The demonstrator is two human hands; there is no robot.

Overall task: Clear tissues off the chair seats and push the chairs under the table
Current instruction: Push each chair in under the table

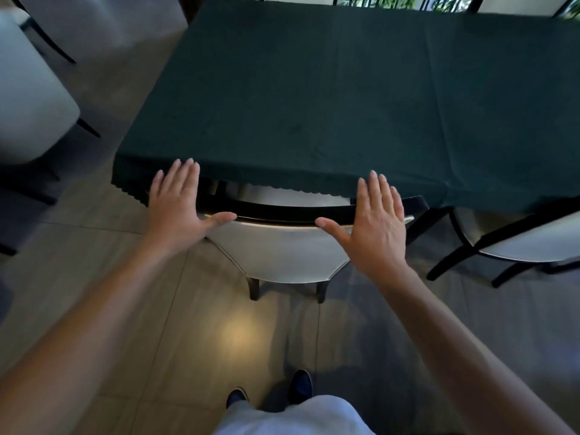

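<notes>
A white chair (282, 252) with a black frame stands straight ahead of me, its seat mostly tucked under the table (314, 89), which wears a dark green cloth. My left hand (179, 205) lies flat with straight fingers over the left end of the chair's black top rail. My right hand (376, 215) is spread the same way over the right end of the rail. Both thumbs point inward along the rail. Only a sliver of the seat shows below the cloth's edge, and no tissue is visible on it.
A second white chair (527, 243) stands at the right, angled and partly out from the table. Pale upholstered chairs (28, 105) sit at the left. More chair backs (514, 4) show beyond the table's far edge. Tiled floor (219, 340) lies under my feet.
</notes>
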